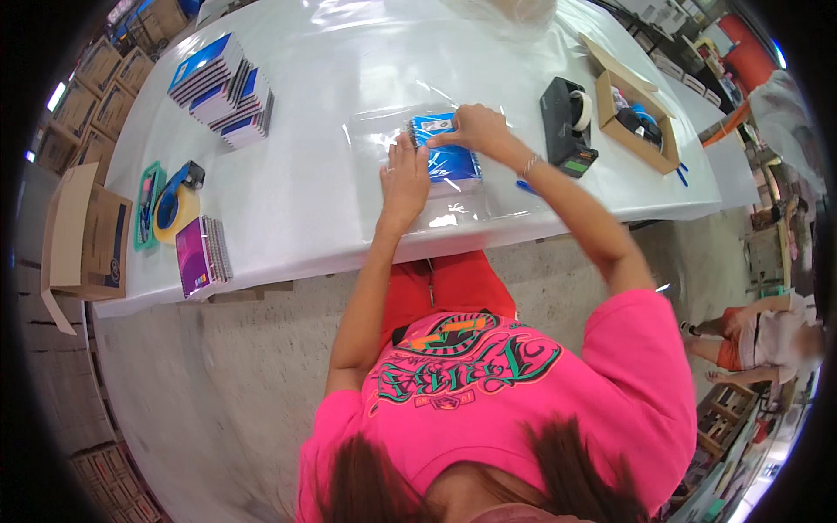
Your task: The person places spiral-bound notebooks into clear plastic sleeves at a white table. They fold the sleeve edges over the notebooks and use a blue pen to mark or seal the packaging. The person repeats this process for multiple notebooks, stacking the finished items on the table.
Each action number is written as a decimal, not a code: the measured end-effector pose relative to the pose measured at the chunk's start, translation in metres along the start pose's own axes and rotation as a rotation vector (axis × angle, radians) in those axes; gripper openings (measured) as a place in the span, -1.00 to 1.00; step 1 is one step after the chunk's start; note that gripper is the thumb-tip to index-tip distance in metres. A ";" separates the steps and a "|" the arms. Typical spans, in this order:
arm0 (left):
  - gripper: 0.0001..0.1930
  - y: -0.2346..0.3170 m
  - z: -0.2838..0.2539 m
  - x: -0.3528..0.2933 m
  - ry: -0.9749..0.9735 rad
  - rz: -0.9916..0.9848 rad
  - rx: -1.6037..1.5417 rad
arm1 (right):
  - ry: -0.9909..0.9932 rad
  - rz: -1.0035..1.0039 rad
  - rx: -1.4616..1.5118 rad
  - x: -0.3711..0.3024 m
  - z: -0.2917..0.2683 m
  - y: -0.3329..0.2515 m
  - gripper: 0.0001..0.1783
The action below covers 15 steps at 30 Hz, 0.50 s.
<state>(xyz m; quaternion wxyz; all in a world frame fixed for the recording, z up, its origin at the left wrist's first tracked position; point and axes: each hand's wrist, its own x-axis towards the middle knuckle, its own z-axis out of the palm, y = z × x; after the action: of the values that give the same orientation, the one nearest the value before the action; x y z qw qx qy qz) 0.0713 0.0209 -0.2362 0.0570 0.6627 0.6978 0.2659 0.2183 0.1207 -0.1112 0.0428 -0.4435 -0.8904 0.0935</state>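
A blue spiral notebook [453,163] lies on a sheet of clear plastic film [370,122] near the front middle of the table. My left hand [405,179] rests flat along the notebook's left edge, fingers stretched out. Over the notebook's top right is my right hand [482,131], its fingers curled in and its thumb pointing left across the cover. A small pale label [438,125] shows beside that thumb. Whatever the curled fingers may pinch is hidden.
Stacked notebooks [222,91] stand at far left. Nearer are a green tray [148,205], a blue tape dispenser [179,200] and purple notebooks [202,257]. At right sit a black tape dispenser [567,126], an open cardboard box [641,122] and a blue pen [527,186].
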 end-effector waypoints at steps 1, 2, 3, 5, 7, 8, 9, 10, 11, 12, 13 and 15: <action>-0.38 0.000 -0.003 0.007 -0.004 0.070 0.064 | 0.267 0.106 0.253 -0.011 0.021 0.012 -0.20; -0.36 0.008 -0.004 0.015 0.013 -0.042 -0.141 | 0.361 0.155 0.345 -0.013 0.037 0.027 -0.20; -0.35 0.017 -0.008 0.023 0.022 -0.153 -0.344 | 0.454 0.210 0.441 -0.014 0.052 0.040 -0.21; -0.32 0.017 -0.006 0.033 0.062 -0.323 -0.668 | 0.259 0.221 0.843 -0.013 0.070 0.046 -0.26; -0.34 0.025 -0.006 0.031 0.156 -0.391 -0.766 | 0.339 0.122 0.989 -0.018 0.087 0.030 -0.32; -0.35 0.032 -0.006 0.028 0.206 -0.422 -0.818 | 0.381 0.070 1.057 -0.024 0.092 0.022 -0.35; -0.37 0.058 -0.029 0.018 0.163 -0.465 -1.166 | 0.237 0.117 1.345 -0.037 0.080 0.017 -0.36; -0.36 0.063 -0.040 0.011 0.186 -0.384 -1.217 | 0.245 0.057 1.383 -0.047 0.066 0.009 -0.36; -0.35 0.065 -0.046 0.006 0.205 -0.300 -1.268 | 0.256 -0.001 1.419 -0.058 0.052 0.003 -0.35; -0.34 0.068 -0.052 0.003 0.218 -0.215 -1.318 | 0.269 -0.054 1.454 -0.065 0.044 0.003 -0.34; -0.27 0.071 -0.063 0.001 0.203 -0.103 -1.289 | 0.241 -0.082 1.512 -0.069 0.039 0.007 -0.24; -0.22 0.085 -0.085 -0.006 0.214 0.030 -1.281 | 0.355 -0.232 1.439 -0.077 0.027 0.003 -0.17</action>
<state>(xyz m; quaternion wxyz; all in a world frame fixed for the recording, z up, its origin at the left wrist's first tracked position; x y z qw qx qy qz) 0.1107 -0.0121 -0.1274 0.3674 0.4770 0.3935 0.6947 0.2623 0.0578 -0.1380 0.4748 -0.2176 -0.6302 0.5745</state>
